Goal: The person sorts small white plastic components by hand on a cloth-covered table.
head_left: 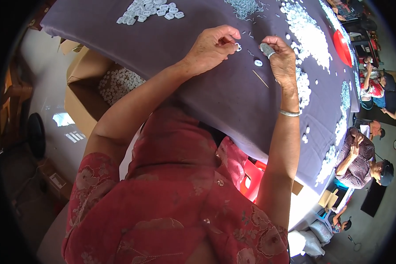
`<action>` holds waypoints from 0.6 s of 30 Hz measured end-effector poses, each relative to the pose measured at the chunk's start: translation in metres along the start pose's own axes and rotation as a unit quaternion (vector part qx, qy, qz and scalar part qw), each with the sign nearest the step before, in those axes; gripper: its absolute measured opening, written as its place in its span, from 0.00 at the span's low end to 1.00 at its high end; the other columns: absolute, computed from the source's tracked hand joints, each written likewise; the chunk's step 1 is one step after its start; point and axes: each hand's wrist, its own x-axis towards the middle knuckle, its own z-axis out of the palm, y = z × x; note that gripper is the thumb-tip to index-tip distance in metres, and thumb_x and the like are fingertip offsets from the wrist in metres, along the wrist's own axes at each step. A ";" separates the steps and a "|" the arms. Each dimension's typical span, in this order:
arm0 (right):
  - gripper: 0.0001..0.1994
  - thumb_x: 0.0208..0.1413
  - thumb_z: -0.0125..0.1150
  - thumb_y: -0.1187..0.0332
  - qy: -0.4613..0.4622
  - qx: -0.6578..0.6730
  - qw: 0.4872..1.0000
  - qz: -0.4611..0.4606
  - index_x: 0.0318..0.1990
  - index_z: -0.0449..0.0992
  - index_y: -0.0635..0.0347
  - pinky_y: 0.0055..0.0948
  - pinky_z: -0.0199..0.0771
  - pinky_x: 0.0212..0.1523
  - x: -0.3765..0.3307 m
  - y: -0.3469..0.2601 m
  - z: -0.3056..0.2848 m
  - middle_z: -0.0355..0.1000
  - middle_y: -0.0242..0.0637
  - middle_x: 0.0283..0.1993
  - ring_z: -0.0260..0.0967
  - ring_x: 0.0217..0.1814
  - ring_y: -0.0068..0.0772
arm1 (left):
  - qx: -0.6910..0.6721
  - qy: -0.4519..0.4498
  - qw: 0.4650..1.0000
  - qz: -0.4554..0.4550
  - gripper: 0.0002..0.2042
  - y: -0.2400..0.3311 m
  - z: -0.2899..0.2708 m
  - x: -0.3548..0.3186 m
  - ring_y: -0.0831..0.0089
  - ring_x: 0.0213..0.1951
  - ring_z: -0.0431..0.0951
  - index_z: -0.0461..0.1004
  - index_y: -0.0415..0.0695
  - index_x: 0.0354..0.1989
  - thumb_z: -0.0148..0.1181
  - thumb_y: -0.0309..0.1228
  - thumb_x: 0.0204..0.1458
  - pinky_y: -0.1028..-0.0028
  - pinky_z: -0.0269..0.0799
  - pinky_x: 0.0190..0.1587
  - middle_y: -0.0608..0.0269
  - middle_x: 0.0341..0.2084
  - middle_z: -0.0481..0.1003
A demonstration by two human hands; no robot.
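A small white piece (238, 47) is held above the tablecloth (224, 101), between the thumb and index finger of the left hand (211, 47); it is partly covered by the fingertips. The right hand (284, 61) is half curled near it, with a grey wrapping (267, 50) on one finger; whether anything is gripped there cannot be told. Between the hands, a white oval piece (258, 63) and a thin stick (260, 78) are seen. The heap of white pieces (310, 37) is partly washed out by glare; the pile of small metal pins (243, 8) is cut off above.
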 end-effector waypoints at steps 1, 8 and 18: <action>0.08 0.50 0.56 0.82 -0.002 0.001 1.000 0.001 0.38 0.73 0.65 0.16 0.68 0.39 -0.002 -0.003 0.000 0.72 0.28 0.32 0.67 0.34 0.16 | -0.002 0.010 1.000 0.010 0.10 0.000 0.000 -0.001 0.82 0.26 0.69 0.71 0.41 0.40 0.57 0.23 0.48 0.80 0.69 0.27 0.65 0.26 0.73; 0.06 0.48 0.58 0.80 -0.096 -0.104 0.990 0.015 0.36 0.75 0.65 0.16 0.67 0.36 -0.008 -0.009 -0.003 0.71 0.27 0.31 0.65 0.32 0.15 | 0.011 -0.008 1.000 -0.009 0.10 0.001 -0.001 -0.001 0.84 0.30 0.70 0.71 0.44 0.41 0.57 0.25 0.50 0.81 0.68 0.31 0.69 0.29 0.71; 0.05 0.50 0.59 0.73 -0.093 -0.018 0.995 0.030 0.35 0.74 0.63 0.17 0.64 0.33 -0.003 -0.008 -0.005 0.71 0.26 0.27 0.63 0.31 0.14 | -0.005 0.011 1.000 0.018 0.10 -0.002 0.001 0.001 0.82 0.25 0.69 0.71 0.41 0.40 0.57 0.23 0.48 0.80 0.69 0.27 0.66 0.26 0.72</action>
